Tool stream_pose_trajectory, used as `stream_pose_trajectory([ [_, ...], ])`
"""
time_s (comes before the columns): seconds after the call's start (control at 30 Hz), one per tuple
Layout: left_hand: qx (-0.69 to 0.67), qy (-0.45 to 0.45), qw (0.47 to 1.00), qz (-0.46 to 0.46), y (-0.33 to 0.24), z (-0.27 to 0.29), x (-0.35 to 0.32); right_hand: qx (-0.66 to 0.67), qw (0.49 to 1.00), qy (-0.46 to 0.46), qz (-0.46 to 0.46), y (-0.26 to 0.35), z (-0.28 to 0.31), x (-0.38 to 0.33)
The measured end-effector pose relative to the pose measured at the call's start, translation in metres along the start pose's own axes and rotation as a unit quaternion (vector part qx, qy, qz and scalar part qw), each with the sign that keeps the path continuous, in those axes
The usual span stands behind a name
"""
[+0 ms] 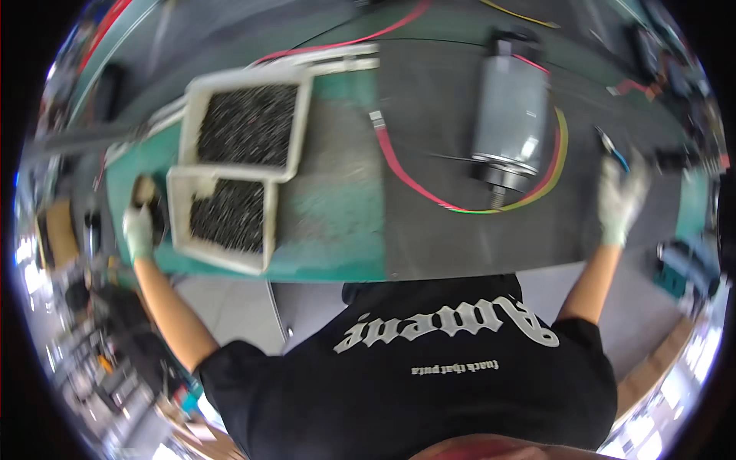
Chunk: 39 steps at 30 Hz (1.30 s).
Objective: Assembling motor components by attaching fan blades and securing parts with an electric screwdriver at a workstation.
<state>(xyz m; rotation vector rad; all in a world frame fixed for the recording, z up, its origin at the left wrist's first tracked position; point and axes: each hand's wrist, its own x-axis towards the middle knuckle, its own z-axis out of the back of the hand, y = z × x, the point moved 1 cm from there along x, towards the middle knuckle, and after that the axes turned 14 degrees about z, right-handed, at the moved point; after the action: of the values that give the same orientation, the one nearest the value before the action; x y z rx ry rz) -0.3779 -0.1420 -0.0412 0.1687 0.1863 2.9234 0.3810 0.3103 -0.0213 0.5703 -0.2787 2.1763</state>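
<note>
Gloved in white, my left hand point(138, 232) is at the left end of the bench, its fingers closed on the side of a dark rounded object point(159, 218) with a brown oval top. Blur hides its exact kind. Far to the right, my right hand point(622, 201), also in a white glove, has its fingers around the blue handle of a small pliers-like tool point(608, 143), whose metal tip points away from me. Between my hands, a silver cylindrical motor point(512, 115) lies on the dark mat, shaft end toward me. Red and yellow-green wires point(399, 170) curve around it.
Two white trays point(305, 126) of small dark pieces sit on the green mat point(337, 199), the nearer one point(270, 222) overlapping the farther. A pale rail point(345, 60) runs behind them. A teal object point(675, 280) stands off the bench's right corner.
</note>
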Motion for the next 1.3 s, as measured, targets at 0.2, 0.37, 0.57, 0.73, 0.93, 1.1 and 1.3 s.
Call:
stream_pose_trajectory([
  [0.2,-0.104,-0.035,0.993,-0.044,0.005,0.015,-0.012,0.017,0.988,0.153,0.023,-0.034,-0.02,-0.01],
  [0.37,-0.39,0.053,0.917,0.072,-0.041,0.039,-0.044,-0.07,0.984,0.165,0.024,-0.079,-0.018,-0.023],
  [0.57,-0.635,0.141,0.74,0.172,-0.025,0.04,-0.064,0.176,0.966,0.014,-0.187,-0.074,-0.032,-0.027],
  [0.73,-0.761,0.245,0.594,0.088,0.007,0.031,-0.064,0.518,0.793,-0.022,-0.319,-0.051,-0.019,-0.025],
  [0.93,-0.833,0.321,0.45,-0.019,-0.221,0.133,-0.273,0.546,0.815,-0.093,-0.17,0.071,0.035,0.012],
  [1.1,-0.764,0.577,0.228,-0.179,-0.354,0.158,-0.383,0.229,0.924,-0.007,0.308,0.135,0.085,0.072],
  [1.3,-0.758,0.578,0.268,-0.137,-0.373,0.179,-0.402,0.108,0.933,-0.026,0.343,0.122,0.098,0.076],
])
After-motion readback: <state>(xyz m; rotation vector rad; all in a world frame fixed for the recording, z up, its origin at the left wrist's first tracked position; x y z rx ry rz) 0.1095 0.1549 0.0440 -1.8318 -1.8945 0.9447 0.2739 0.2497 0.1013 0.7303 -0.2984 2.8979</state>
